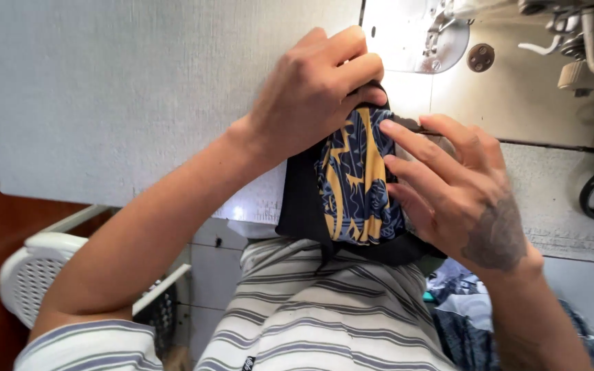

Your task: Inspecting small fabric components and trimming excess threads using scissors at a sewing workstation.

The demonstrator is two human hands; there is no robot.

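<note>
- One view only, from a camera worn on the person's head.
- It looks steeply down over the striped shirt (324,309) to the bench (139,103).
- It sits close: forearms fill the frame, the sewing machine (551,27) cut off at top right.
</note>
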